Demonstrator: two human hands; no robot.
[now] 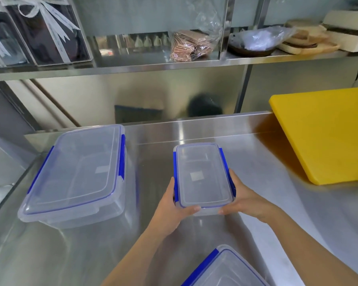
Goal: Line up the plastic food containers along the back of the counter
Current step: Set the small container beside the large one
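Observation:
A small clear plastic container with blue clips (202,174) is in the middle of the steel counter (256,203), held at its near end by both hands. My left hand (174,205) grips its left near corner and my right hand (244,200) grips its right near corner. A large clear container with blue clips (77,174) stands to the left, its far end close to the back of the counter. A third clear container (223,269) shows partly at the bottom edge, nearest to me.
A yellow cutting board (327,133) leans at the right against the back wall. A steel shelf (174,67) overhead carries gift boxes with white ribbons (39,32), a bag of wafers (188,45) and wooden boards (306,42). The counter's left edge drops off beside the large container.

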